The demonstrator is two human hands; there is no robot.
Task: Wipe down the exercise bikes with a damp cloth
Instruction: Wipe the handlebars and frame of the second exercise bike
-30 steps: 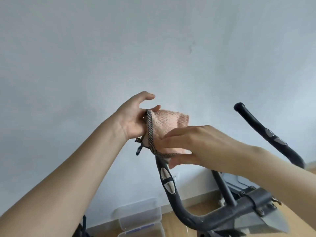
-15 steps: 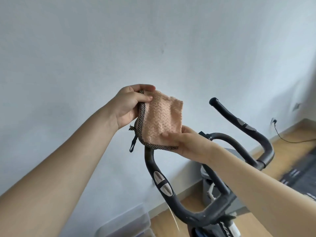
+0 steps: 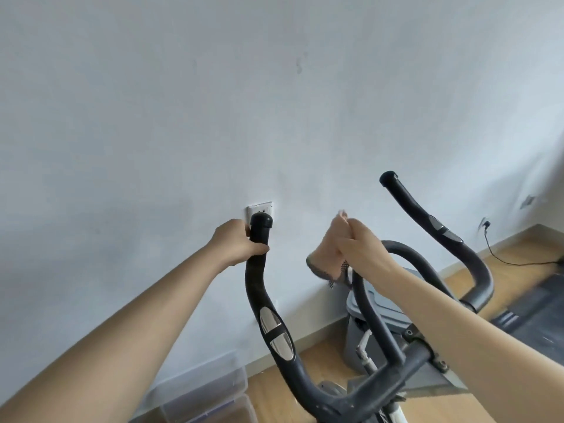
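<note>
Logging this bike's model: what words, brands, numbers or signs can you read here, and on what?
No text reads clearly.
White frame tube, bottom edge: dark marks, cut off and blurred, unreadable.
Silver pads on the handlebar: no lettering shows.
The cloth and wall socket: none.

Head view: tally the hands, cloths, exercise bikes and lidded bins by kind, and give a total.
hands: 2, the left hand and the right hand
peach cloth: 1
exercise bike: 1
grey lidded bin: 1
Total: 5
</note>
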